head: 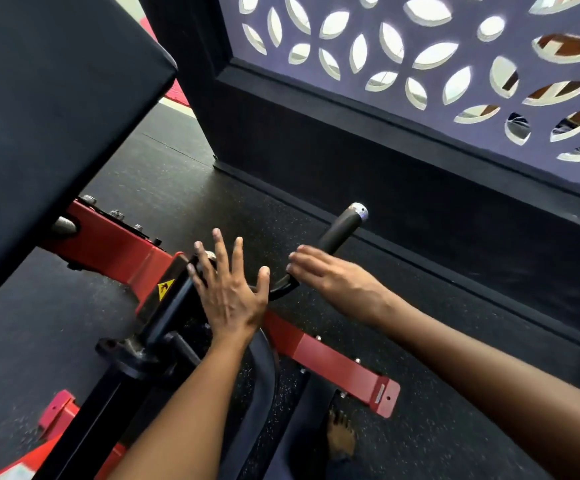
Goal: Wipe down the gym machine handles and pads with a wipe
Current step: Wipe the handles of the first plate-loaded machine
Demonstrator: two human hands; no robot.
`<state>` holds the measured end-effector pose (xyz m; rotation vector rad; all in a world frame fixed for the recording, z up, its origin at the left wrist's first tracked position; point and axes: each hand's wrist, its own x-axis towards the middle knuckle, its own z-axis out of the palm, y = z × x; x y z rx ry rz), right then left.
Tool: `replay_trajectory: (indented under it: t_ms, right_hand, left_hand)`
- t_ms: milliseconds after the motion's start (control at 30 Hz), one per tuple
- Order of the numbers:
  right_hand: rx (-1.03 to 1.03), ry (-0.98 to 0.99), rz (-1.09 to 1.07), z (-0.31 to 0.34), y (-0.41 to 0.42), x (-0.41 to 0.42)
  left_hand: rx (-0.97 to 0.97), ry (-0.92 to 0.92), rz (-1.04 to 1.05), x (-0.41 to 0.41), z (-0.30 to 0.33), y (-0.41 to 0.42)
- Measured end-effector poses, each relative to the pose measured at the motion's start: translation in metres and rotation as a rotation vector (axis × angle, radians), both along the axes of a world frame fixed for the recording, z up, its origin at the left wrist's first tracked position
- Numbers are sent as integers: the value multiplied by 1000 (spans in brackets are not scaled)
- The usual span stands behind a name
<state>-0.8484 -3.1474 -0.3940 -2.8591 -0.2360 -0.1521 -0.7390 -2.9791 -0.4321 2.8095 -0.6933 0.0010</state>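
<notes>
The handle [338,230], a dark round bar with a shiny metal cap at its far end, rises up and to the right from a curved black tube, just beyond the right hand [330,275]. That hand lies palm down over the lower end of the handle, its fingers bent toward the bar and blurred; whether they touch or grip it cannot be told. No wipe shows in either hand.

The left hand [228,289] is spread wide, fingers straight and apart, palm down over the black upright part [170,306] of the machine, to the left of the handle. Its fingertips reach a small metal knob [209,254]; contact is unclear.

A red painted steel frame [319,355] runs from far left to near right under both forearms, with bolts along it and a yellow warning sticker [165,289] on the black part. A large black pad [49,109], smooth and flat-faced with a rounded edge, fills the upper left. The floor [437,393] is dark speckled rubber. On the right stands a dark wall base [368,150] topped by a screen [420,46] pierced with leaf-shaped holes. A bare foot [340,434] rests on the floor near the bottom edge.
</notes>
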Motion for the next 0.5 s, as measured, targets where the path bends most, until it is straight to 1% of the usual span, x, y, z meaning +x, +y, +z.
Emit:
replay_trajectory:
  t_ms: [33,67,100,133,167,200,233,267,333,367,400,433,500]
  right_hand:
    - [-19,6,42,1,-2,3]
    - [6,19,-15,0,-11,8]
    - [61,28,-160,-1,-21,12]
    - [102,22,-338,-4,-33,16]
    - [110,35,-486,-5,-40,18]
    - [102,61,-557,-4,-40,18]
    - [102,57,-532,-1,-34,17]
    - [97,28,-411,2,-22,16]
    - [60,31,-66,9,0,9]
    - [28,28,51,9,-1,8]
    - [16,33,70,7,-11,10]
    - [42,52,-23,8,-24,13]
    - [134,28,-402,3,-53,18]
  left_hand:
    - [-13,22,106,2,3,-4]
    - [-30,61,233,5,6,-9]
    - [-31,112,348,7,9,-15]
    - [-14,154,419,8,11,-21]
    - [9,169,447,7,12,-25]
    - [24,166,445,6,12,-26]
    - [27,157,433,5,12,-27]
    - [20,150,426,5,12,-26]
    - [5,138,425,4,12,-25]
    - [5,135,429,4,12,-25]
    - [9,132,428,4,12,-26]
    - [11,131,425,4,12,-26]
    - [12,132,425,4,12,-26]
